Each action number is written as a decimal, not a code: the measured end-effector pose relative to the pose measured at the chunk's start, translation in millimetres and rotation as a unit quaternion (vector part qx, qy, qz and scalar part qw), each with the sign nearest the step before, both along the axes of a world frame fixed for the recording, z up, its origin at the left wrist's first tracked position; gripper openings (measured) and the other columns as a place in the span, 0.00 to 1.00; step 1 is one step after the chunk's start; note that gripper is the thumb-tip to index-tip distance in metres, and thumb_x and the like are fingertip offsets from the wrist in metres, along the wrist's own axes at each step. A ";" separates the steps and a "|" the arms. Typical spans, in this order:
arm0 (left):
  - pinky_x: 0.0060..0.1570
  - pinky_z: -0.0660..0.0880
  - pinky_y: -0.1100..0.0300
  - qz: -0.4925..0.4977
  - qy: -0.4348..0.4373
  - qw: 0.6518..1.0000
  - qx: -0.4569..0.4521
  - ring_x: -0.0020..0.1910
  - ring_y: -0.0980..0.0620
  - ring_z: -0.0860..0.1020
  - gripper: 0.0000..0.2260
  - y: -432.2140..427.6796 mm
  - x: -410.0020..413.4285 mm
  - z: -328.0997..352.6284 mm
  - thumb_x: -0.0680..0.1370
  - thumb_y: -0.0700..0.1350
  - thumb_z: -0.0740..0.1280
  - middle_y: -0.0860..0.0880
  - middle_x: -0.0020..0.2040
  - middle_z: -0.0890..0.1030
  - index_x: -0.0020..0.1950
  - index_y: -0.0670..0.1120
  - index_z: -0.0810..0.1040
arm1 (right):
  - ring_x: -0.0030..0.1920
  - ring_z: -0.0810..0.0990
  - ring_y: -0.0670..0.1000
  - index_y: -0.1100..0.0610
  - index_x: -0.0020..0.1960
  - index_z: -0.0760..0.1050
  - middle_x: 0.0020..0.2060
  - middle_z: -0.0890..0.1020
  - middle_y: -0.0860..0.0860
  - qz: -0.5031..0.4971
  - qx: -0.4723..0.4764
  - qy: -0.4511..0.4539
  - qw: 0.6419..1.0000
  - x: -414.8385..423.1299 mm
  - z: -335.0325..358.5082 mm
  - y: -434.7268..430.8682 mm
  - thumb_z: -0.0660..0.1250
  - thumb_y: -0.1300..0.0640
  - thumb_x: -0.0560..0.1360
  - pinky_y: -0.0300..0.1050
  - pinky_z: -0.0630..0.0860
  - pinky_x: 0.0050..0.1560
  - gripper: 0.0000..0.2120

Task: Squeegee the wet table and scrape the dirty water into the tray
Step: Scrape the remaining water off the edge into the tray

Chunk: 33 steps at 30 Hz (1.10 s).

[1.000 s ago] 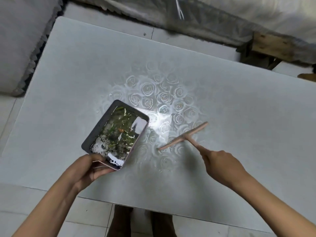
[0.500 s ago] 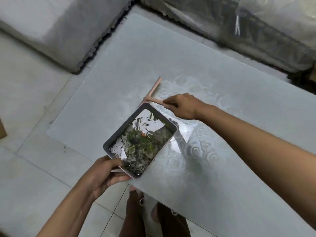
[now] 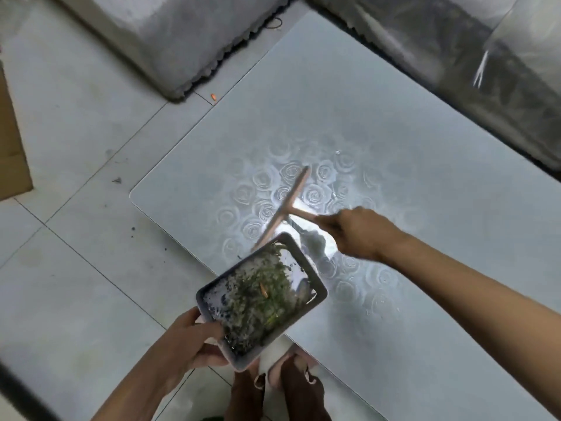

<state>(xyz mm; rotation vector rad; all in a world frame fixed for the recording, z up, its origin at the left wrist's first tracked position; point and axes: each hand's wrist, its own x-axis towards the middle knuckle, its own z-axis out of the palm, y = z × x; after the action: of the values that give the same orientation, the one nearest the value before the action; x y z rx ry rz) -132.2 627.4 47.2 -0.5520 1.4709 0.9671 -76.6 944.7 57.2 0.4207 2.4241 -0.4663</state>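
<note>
A grey tray [image 3: 306, 258] holding dirty water and green and dark scraps hangs over the near edge of the pale, rose-patterned table [image 3: 379, 132]. My left hand [image 3: 194, 338] grips the tray's near corner from below the table edge. My right hand [image 3: 359, 230] holds the handle of a pink squeegee [image 3: 287, 208]. Its blade lies diagonally on the wet glossy patch, with the lower end reaching the tray's far rim.
Pale floor tiles [image 3: 76, 268] with dark specks lie left of the table, and a small orange bit [image 3: 213, 96] sits on the floor near the table's far corner. Grey covered furniture [image 3: 158, 34] stands behind. My feet [image 3: 282, 387] are under the near edge.
The view has shifted and drawn back. The tray has slid along the near edge. The squeegee has swung so its blade now meets the tray's far rim, with my right hand beside it.
</note>
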 end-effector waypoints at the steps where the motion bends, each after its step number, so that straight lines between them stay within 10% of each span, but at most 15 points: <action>1: 0.31 0.80 0.53 -0.002 -0.002 1.000 -0.002 0.39 0.35 0.83 0.18 -4.9 0.6 0.0 0.73 0.28 0.63 0.37 0.45 0.84 0.61 0.41 0.73 | 0.42 0.77 0.58 0.43 0.67 0.70 0.42 0.79 0.55 0.001 0.015 -0.009 1.000 13.4 4.0 -3.5 0.55 0.52 0.80 0.47 0.74 0.41 0.17; 11: 0.30 0.80 0.53 0.028 -0.013 1.000 0.002 0.39 0.33 0.82 0.18 -46.7 -12.4 4.8 0.73 0.28 0.63 0.39 0.42 0.84 0.60 0.41 0.72 | 0.46 0.79 0.57 0.24 0.69 0.50 0.46 0.81 0.52 0.054 0.048 -0.011 0.997 2.8 41.5 -23.0 0.53 0.56 0.79 0.48 0.75 0.42 0.31; 21: 0.29 0.81 0.53 0.062 0.022 0.998 -0.003 0.38 0.35 0.83 0.16 -64.4 -27.4 3.4 0.76 0.30 0.63 0.37 0.49 0.82 0.63 0.38 0.72 | 0.51 0.79 0.56 0.29 0.72 0.53 0.51 0.79 0.50 0.067 0.080 -0.104 0.989 62.9 38.9 -32.5 0.52 0.57 0.79 0.47 0.76 0.46 0.29; 28: 0.29 0.80 0.53 0.065 0.024 0.998 0.001 0.38 0.34 0.83 0.11 -66.9 -33.1 4.9 0.75 0.29 0.61 0.37 0.42 0.84 0.56 0.36 0.74 | 0.37 0.75 0.56 0.21 0.67 0.41 0.38 0.78 0.51 0.066 0.067 -0.015 0.995 46.0 49.7 -51.8 0.53 0.57 0.78 0.46 0.69 0.34 0.35; 33: 0.27 0.80 0.54 0.064 0.043 0.997 -0.001 0.35 0.35 0.83 0.09 -67.5 -33.2 2.5 0.75 0.28 0.60 0.37 0.40 0.84 0.54 0.36 0.74 | 0.44 0.78 0.58 0.31 0.71 0.57 0.46 0.81 0.53 0.060 0.075 -0.037 0.995 42.2 24.6 -69.1 0.54 0.57 0.78 0.45 0.70 0.38 0.28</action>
<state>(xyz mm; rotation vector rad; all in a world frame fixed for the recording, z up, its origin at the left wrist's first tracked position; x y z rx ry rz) -165.4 559.9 49.7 -0.6179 1.5263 1.1009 -34.3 875.6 81.7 0.3473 2.4048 -0.2146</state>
